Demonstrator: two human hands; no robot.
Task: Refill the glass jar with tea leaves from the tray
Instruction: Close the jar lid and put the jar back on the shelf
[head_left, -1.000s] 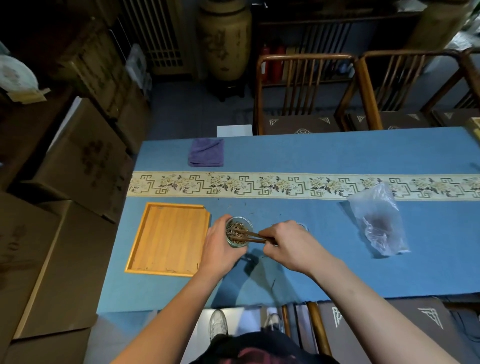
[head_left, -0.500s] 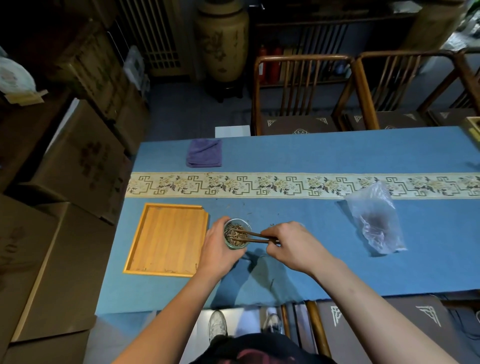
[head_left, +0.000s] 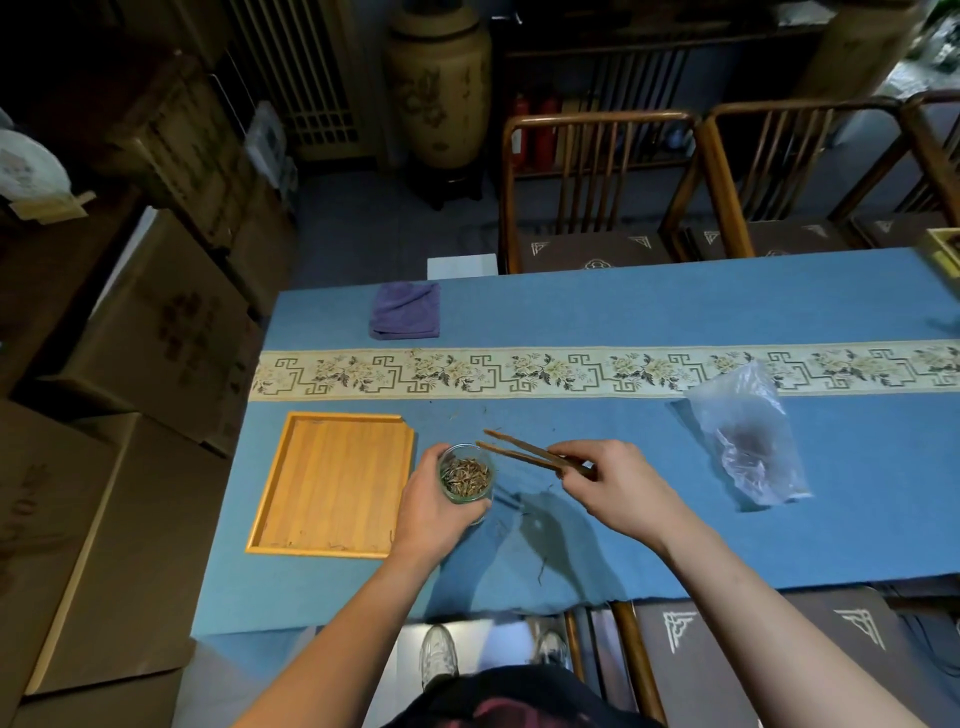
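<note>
Near the bench's front-left corner, the left hand (head_left: 428, 512) grasps the jar (head_left: 466, 479) of tea leaves (head_left: 466, 474), just right of the tray (head_left: 332, 483). The right hand (head_left: 618, 486) pinches wooden tongs (head_left: 530, 453), tips apart above the jar's rim.

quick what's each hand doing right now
Left hand: holds the glass jar of tea leaves.
Right hand: pinches the wooden tongs, tips apart, just past the jar's rim.

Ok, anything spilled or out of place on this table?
Yes: stray tea leaves lie on the blue cloth near the jar, with a few left along the tray near edge. Nothing else stands out.
</note>
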